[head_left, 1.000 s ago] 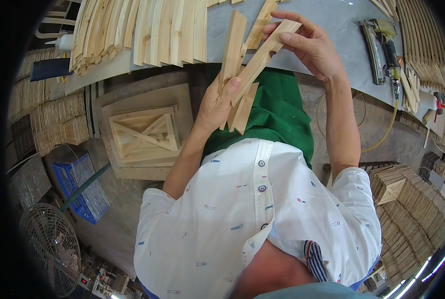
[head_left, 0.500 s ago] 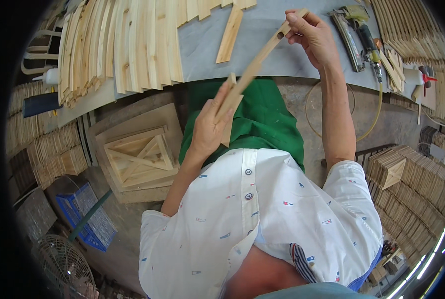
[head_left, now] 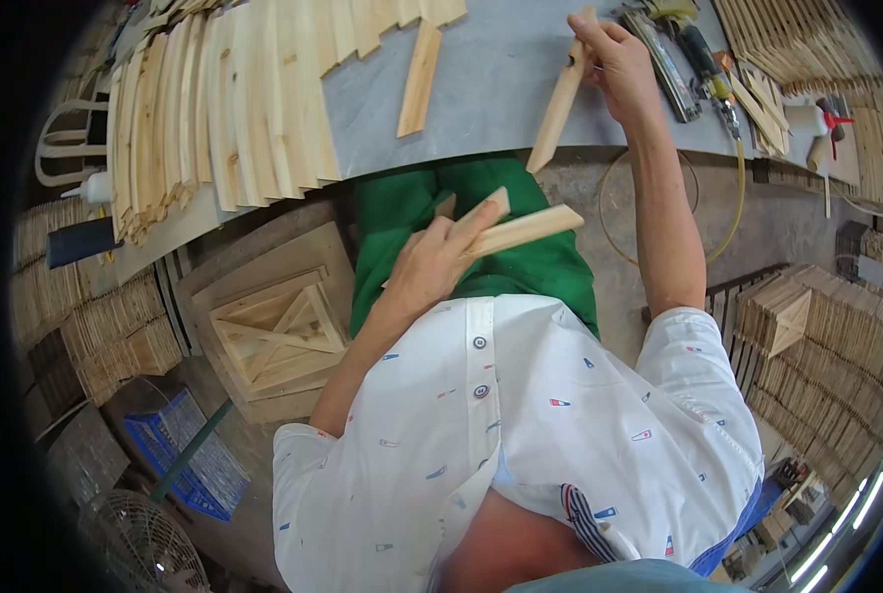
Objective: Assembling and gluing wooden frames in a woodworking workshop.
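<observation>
While sorting appears under way, items run thus: fanned row of pale boards [head_left: 214, 109] on grey desk [head_left: 501, 89]; one loose slat [head_left: 420, 65] beside them. Left hand [head_left: 430, 269] closed on short wooden slats [head_left: 521, 229] over the lap. Right hand [head_left: 615, 61] grips a single slat [head_left: 558, 107] above the desk. Next move likely needs it laid squarely alongside.
</observation>
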